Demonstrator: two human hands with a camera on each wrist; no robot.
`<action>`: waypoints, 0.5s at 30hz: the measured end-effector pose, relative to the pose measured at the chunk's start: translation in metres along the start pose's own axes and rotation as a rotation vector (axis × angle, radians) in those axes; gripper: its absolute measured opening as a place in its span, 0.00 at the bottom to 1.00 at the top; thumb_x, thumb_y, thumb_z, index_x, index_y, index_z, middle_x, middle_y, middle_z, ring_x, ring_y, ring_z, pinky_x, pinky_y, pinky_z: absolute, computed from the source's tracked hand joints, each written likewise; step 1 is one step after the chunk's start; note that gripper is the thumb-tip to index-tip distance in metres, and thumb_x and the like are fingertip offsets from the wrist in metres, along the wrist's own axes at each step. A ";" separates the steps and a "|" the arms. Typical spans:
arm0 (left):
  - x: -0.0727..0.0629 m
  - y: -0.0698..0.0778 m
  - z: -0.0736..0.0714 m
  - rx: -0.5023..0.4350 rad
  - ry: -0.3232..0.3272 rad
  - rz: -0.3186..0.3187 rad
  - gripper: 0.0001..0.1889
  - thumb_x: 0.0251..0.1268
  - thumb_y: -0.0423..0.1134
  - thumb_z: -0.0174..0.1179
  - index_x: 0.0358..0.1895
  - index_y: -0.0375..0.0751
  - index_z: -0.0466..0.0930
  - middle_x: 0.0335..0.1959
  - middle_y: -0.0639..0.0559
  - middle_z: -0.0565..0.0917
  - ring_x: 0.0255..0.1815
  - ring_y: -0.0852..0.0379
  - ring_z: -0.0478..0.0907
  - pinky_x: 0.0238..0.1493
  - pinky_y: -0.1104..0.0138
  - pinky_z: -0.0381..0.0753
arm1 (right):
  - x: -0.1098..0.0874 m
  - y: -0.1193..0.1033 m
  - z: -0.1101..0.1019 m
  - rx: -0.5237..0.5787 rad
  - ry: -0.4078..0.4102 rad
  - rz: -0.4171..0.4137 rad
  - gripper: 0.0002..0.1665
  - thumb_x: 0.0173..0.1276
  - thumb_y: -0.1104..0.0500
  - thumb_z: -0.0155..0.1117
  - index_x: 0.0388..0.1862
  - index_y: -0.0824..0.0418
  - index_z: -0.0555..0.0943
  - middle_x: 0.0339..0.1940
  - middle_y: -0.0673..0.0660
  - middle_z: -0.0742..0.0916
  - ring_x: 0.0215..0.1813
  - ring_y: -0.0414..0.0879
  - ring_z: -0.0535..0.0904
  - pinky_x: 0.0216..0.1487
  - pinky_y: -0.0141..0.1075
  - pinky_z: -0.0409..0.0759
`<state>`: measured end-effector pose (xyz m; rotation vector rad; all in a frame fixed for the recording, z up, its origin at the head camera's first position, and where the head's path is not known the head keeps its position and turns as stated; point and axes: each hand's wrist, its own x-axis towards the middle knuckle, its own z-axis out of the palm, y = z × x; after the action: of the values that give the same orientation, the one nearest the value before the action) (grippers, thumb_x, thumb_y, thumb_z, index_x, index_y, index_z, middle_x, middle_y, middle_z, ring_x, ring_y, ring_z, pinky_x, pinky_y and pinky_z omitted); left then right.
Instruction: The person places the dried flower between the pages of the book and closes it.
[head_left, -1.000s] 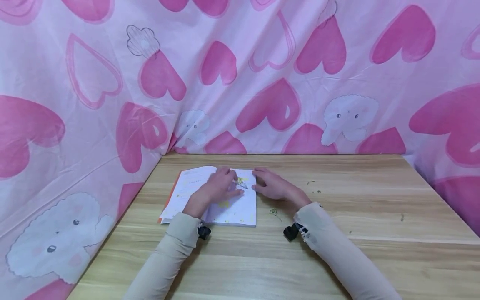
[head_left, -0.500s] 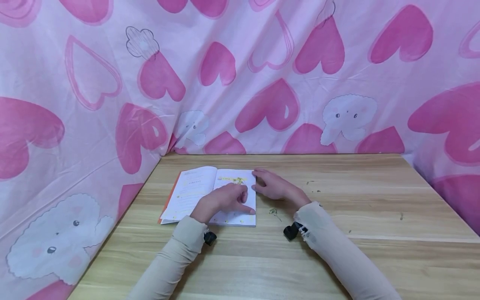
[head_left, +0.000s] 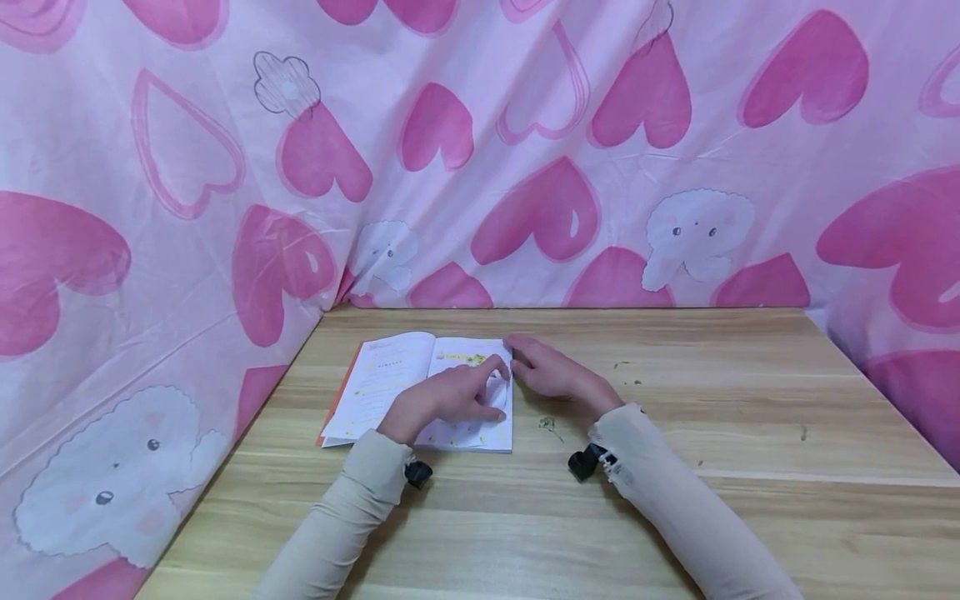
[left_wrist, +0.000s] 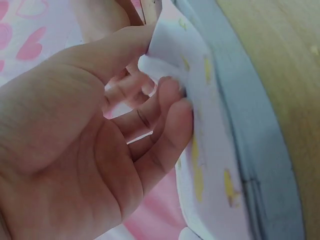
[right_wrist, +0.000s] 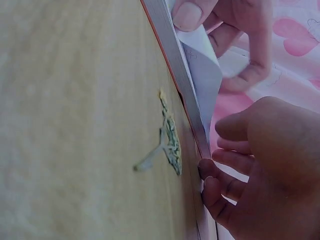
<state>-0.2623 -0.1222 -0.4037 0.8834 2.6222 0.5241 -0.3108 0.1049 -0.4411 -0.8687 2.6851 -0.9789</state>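
An open book [head_left: 386, 387] with an orange cover lies on the wooden table. My left hand [head_left: 450, 395] is over its right-hand side, thumb low and index finger arched. Between that thumb and the fingers, a page [right_wrist: 202, 67] bends up in the right wrist view, pinched near its edge. A small dried flower [head_left: 477, 359] lies near the top of the right-hand page, partly behind my left fingers. My right hand [head_left: 551, 371] rests at the book's right edge, fingers loosely bent. In the right wrist view, its fingertips [right_wrist: 210, 187] sit right by the book's corner.
A dried flower sprig [head_left: 548, 426] lies on the table [head_left: 525, 525] just right of the book. Several tiny plant crumbs [head_left: 622, 364] are scattered further right. A pink heart-patterned cloth [head_left: 525, 200] hangs behind and at the sides.
My left hand has moved from the upper page down toward the right-hand edge, and the page there now bends up. My right hand has stayed nearly still at the book's edge.
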 end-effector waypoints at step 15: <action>0.003 -0.004 -0.009 -0.155 0.070 0.088 0.13 0.89 0.47 0.51 0.55 0.43 0.81 0.27 0.48 0.85 0.23 0.57 0.84 0.36 0.65 0.85 | 0.001 0.001 0.001 0.029 0.001 0.012 0.40 0.84 0.56 0.61 0.88 0.63 0.60 0.86 0.62 0.70 0.89 0.57 0.60 0.89 0.57 0.57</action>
<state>-0.2704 -0.1258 -0.3976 0.9501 2.5708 0.7830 -0.3115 0.1042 -0.4423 -0.8459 2.6665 -1.0137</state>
